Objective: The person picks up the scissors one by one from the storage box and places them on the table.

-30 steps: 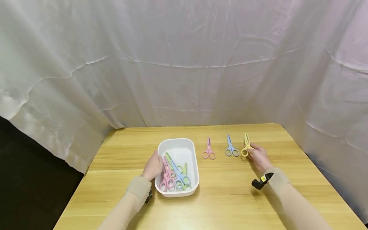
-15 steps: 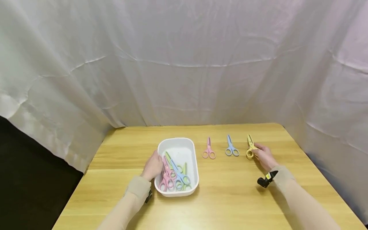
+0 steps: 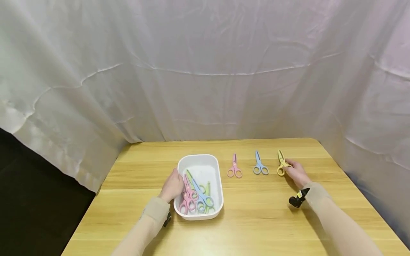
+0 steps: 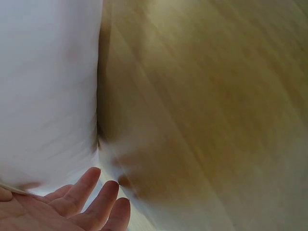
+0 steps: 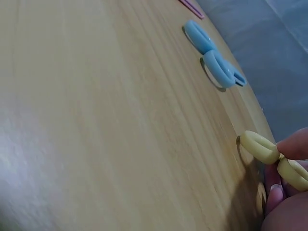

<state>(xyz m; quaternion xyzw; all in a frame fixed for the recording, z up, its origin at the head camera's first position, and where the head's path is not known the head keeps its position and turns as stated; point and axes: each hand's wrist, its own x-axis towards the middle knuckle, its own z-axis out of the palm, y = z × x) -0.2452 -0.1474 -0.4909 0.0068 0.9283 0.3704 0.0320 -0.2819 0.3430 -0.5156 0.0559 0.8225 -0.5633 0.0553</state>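
White bin (image 3: pixel 205 167) on the wood surface (image 3: pixel 256 220); all places below are relative to it, as the wearer sees it.

Left hand (image 3: pixel 172 185) is at the bin's left wall, laid over the rim and holding it. In the left wrist view several fingers are spread and loosely bent just by the wall; the thumb is mostly out of frame there.

Right hand (image 3: pixel 296 173) is well right of the bin, closed to a pinch on the yellow scissors (image 3: pixel 283 163) at the handle. Blades point away from the wearer, slightly leftward. Can't tell if the scissors fully rest on the surface or are a bit raised.

Between bin and yellow pair, lined up beside the bin's far half: pink scissors (image 3: pixel 235 168) nearest, blue scissors (image 3: pixel 258 165) next, both flat, closed, blades away from the wearer, apart from each other.

Inside the bin, mostly near end and left side: two smaller pink pairs (image 3: pixel 189 191), one light blue pair (image 3: pixel 201 195) lying across others, and green pairs (image 3: pixel 208 188) partly covered. Overlapping, handles mostly toward the wearer.

Pale curtain (image 3: pixel 205 89) hangs beyond the bin. Beige sleeves (image 3: pixel 339 224) on both arms, black wrist camera (image 3: pixel 299 198) at each cuff.
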